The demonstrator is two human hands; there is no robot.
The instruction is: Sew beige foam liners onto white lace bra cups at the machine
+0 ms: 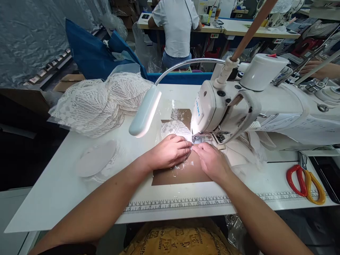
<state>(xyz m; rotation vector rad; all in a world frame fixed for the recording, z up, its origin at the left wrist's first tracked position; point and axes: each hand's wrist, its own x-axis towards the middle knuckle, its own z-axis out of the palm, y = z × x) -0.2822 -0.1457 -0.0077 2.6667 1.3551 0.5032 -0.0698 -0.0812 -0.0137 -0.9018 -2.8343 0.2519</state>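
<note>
Wears, nearest of all, a yellow-brown patterned garment (180, 242), just below the ruler scale (183, 205) along the front edge of the white table (66, 198). Farther right has scissors (307, 182) lying there (one handle red, one yellow, both toward the front). Holds both hands over a brown panel (183, 176): left hand (170, 152) with fingers close together and slightly bent, right hand (214, 161) with thumb and forefinger extended toward the left fingertips, near the needle. Cannot tell a pinch from a light touch at either hand. Just beyond the left fingers, shows the white lace piece (175, 128) on the panel, beside the head of the sewing machine (208, 104). Has pale oval pieces (97, 159) off to the left, then, farther back, stacked lace (87, 106) near a lit lamp (145, 111). Beyond blue cloth (87, 53), includes a seated co-worker (176, 30) in a white shirt, back turned.
</note>
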